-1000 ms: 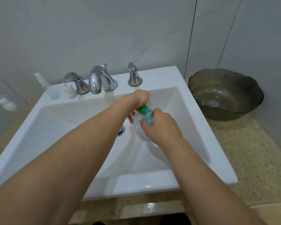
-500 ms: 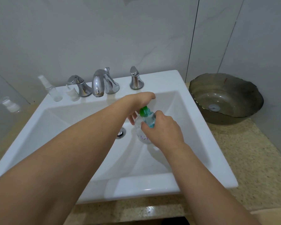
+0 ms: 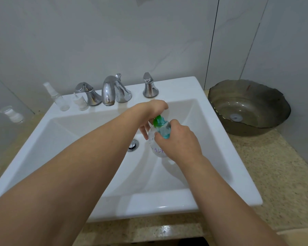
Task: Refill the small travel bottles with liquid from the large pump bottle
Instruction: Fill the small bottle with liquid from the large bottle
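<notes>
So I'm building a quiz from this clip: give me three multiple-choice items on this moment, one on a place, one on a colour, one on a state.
1. Where is the large pump bottle?
A. over the sink basin
B. on the counter by the brown bowl
C. behind the faucet

2. What colour is its pump top?
A. red
B. green
C. black

3. What is the right hand doing?
A. lying flat on the counter
B. turning a tap handle
C. holding a small bottle of blue liquid against the pump bottle

Key: 1 A, it stands within the white sink, near the drain. 2 B, the top under the left hand is bright green. 3 C, its fingers curl round the small travel bottle.
</notes>
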Demonstrator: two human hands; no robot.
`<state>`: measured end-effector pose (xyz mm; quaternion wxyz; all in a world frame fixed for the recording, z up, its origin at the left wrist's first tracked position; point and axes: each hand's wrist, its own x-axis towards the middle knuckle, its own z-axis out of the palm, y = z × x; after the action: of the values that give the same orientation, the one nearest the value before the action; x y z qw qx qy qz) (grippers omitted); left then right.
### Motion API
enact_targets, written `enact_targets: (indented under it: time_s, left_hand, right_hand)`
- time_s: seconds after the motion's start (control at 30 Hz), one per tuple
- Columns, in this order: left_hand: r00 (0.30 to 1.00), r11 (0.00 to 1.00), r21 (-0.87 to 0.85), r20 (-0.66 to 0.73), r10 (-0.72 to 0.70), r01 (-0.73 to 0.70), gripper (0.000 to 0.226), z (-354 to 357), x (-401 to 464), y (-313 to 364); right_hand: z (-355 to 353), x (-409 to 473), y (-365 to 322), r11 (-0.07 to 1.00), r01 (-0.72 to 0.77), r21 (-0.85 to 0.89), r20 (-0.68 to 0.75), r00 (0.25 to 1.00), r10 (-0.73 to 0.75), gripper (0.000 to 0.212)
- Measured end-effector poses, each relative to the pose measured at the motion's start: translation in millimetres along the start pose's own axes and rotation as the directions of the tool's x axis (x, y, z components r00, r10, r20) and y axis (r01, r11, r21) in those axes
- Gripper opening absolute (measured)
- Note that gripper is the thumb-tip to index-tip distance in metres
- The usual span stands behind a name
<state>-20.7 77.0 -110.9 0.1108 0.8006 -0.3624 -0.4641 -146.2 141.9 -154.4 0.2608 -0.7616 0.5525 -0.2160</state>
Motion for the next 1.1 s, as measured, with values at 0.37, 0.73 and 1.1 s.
enact_targets:
  time_s: [0.37,0.73,1.1]
  left_hand:
    - [0.991,1.0,0.005,-0.135,0.011,-0.011,0.043,15,3,0]
    - [0.998,1.0,-0.007,-0.065,0.025,-0.026,0.054,6,5,-2]
    - [0.998,1.0,-0.023,0.062,-0.014,0.015,0.076,-6,-1,0]
  right_hand:
    - [2,3,-1,0.999,-0.033,-0.032,0.067,0.997,0.035,0.034]
    - [2,2,-2,1.0,-0.02,-0.018,0.042,0.999,0.021,0.035]
    - [-1,0,-3,1.0,0.006,0.002,-0.016,1.0,-0.006,0.033]
